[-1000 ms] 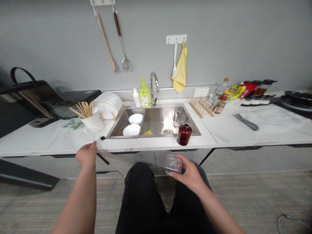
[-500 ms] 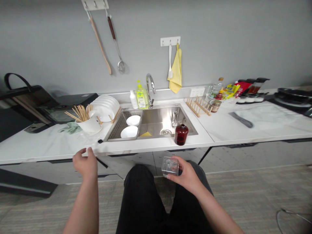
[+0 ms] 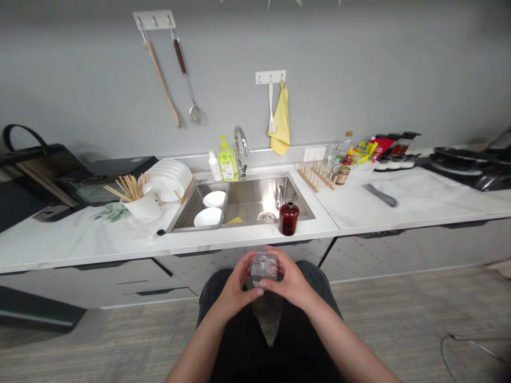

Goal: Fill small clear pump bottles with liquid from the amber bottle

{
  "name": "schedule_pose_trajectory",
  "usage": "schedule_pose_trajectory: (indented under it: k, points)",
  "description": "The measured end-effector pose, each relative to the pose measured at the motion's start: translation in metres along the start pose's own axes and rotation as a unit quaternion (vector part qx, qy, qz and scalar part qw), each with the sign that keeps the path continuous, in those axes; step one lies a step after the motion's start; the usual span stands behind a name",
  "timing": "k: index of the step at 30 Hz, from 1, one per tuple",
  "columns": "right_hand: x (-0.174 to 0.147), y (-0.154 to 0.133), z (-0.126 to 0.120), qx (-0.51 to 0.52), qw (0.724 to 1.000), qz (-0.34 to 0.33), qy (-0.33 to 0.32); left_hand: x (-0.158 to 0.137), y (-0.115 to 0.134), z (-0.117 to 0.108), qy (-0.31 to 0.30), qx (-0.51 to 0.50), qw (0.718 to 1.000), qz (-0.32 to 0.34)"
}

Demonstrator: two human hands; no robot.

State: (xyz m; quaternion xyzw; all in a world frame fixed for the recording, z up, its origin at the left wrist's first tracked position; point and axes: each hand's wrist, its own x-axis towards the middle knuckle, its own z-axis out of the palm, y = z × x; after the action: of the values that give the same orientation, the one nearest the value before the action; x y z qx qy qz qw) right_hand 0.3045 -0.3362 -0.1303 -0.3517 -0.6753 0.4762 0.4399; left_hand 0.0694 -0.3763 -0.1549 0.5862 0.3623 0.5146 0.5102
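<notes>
Box (image 3: pixel 264 268) — before sink (image 3: pixel 254 198) (bottle (image 3: pixel 288 219) beyond, right)

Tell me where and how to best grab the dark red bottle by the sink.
Grip the dark red bottle around its wide body, probably coming from the front: it stands upright near the counter's front edge, its near side unobstructed. Its short, narrow neck would offer less hold. Your right hand is nearer, but holds the clear plastic box.

we found the clear box (image 3: pixel 264 261) partly hidden by the left hand (image 3: pixel 238 283) and right hand (image 3: pixel 290 281), its inner details indistinct. the view's left edge cut off the black appliance (image 3: pixel 51 166).
</notes>
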Motion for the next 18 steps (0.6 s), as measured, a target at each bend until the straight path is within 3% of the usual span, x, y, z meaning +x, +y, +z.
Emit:
schedule_pose_trajectory:
  k: [8, 11, 14, 18]
  points:
    - [-0.007, -0.014, 0.001, 0.101, 0.992, 0.022, -0.068, 0.003, 0.01, 0.014, 0.05, -0.021, 0.999, -0.006]
    - [-0.008, -0.02, -0.008, 0.069, 0.995, 0.007, -0.067, 0.001, 0.011, 0.013, 0.086, -0.03, 0.996, 0.004]
    - [-0.001, -0.017, -0.034, 0.042, 0.999, -0.022, 0.021, 0.001, 0.013, 0.008, 0.13, -0.044, 0.99, 0.028]
    - [0.022, 0.001, -0.078, -0.04, 0.968, -0.045, 0.243, 0.0, 0.022, -0.004, 0.169, -0.026, 0.985, 0.029]
